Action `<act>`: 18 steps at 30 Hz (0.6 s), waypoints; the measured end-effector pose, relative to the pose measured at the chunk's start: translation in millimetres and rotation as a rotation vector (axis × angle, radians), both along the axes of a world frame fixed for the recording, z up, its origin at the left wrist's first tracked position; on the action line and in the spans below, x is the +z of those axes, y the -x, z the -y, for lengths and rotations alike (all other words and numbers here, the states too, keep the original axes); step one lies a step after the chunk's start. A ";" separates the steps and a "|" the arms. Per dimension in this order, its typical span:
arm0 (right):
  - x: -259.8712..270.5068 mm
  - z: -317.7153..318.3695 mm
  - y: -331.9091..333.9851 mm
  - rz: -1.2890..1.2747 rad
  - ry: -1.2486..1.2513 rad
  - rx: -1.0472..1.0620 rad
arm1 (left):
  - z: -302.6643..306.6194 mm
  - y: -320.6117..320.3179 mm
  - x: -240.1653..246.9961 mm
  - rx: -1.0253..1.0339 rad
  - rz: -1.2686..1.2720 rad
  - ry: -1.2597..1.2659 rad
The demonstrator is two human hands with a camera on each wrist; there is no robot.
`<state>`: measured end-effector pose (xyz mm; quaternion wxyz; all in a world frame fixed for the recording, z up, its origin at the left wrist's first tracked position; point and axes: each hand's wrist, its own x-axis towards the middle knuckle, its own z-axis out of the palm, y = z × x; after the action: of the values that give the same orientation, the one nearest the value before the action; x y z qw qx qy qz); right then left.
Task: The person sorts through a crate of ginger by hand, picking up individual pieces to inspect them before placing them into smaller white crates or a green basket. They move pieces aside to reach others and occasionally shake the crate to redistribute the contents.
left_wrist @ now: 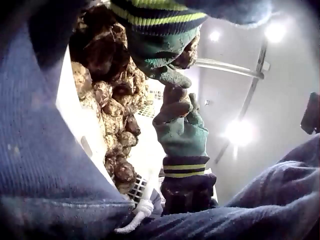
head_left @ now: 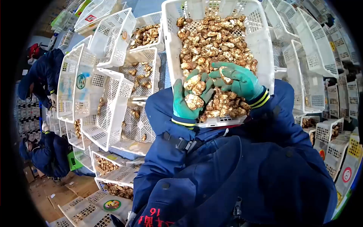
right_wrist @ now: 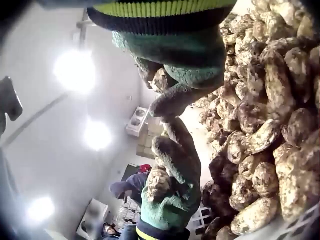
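Both hands wear green gloves and meet over the near part of a white perforated crate (head_left: 172, 45) heaped with brown-and-cream mushrooms (head_left: 210, 41). Turned palm up, the left hand (head_left: 181, 108) holds several mushrooms (head_left: 194, 101) in its palm and curled fingers. One of them, a round mushroom (right_wrist: 158, 184), shows clearly against the left glove in the right wrist view. The right hand (head_left: 244, 80) grips a single pale mushroom (head_left: 226, 75) between thumb and fingers. In the left wrist view, the fingertips of the left hand (left_wrist: 162, 55) and right hand (left_wrist: 182, 132) come together.
The crate sits at the person's lap. Stacked white crates (head_left: 109, 109) stand on the left, some with a few mushrooms (head_left: 141, 75) inside. More crates (head_left: 308, 75) line the right. Two other people (head_left: 47, 73) in dark blue bend over crates at the far left.
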<state>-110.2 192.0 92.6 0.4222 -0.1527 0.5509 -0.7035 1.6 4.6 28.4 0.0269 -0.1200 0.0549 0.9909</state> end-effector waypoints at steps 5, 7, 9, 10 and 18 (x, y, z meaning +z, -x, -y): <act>-27.4 32.3 -22.8 -0.116 0.169 -0.235 | -3.9 1.5 9.4 0.122 -0.014 -0.009; -32.9 58.0 -45.1 -0.129 0.160 -0.352 | -4.7 -2.9 9.1 0.191 -0.082 0.394; -45.4 76.6 -59.2 -0.458 0.004 -0.386 | -12.1 -11.2 15.2 0.280 -0.167 0.837; -53.4 81.0 -60.1 -0.717 -0.113 -0.391 | -15.6 -12.0 14.8 0.305 -0.208 0.812; -57.1 70.6 -45.3 -0.076 0.249 -0.415 | -37.7 2.1 7.1 0.332 -0.180 1.465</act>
<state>-64.9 121.3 35.5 0.2257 -0.1135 0.4949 -0.8314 -0.6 42.4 35.6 -0.2139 -0.0325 0.6827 0.6979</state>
